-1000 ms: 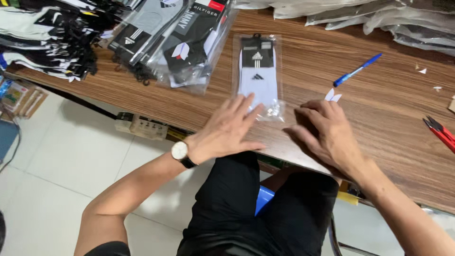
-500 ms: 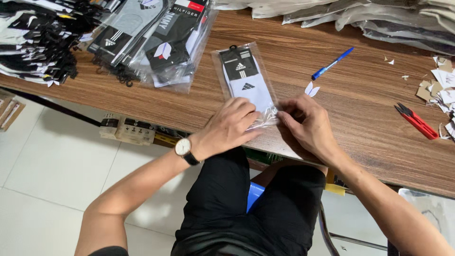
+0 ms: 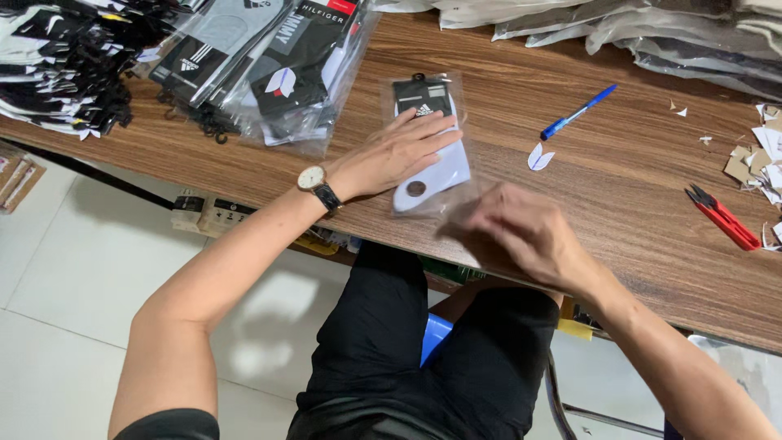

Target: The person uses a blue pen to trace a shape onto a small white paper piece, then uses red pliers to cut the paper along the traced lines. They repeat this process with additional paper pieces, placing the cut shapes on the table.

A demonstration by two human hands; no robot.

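A clear plastic bag holding a black and white pair of socks [image 3: 430,155] lies on the wooden table [image 3: 619,204] in front of me. My left hand [image 3: 399,151], with a wristwatch on the wrist, rests flat on the bag and presses it down. My right hand [image 3: 521,232] is blurred with motion just right of the bag's near end, fingers loosely apart and nothing seen in it.
A pile of bagged socks [image 3: 261,65] and loose black socks [image 3: 65,57] sits at the far left. A blue pen [image 3: 578,112], small white paper scraps [image 3: 539,157], red snips [image 3: 721,216] and cardboard bits [image 3: 753,159] lie to the right. Plastic bags [image 3: 619,28] line the back edge.
My left hand moved from the bag's near end up onto its middle and flattened. My right hand let go of the bag's end and drew away to the right.
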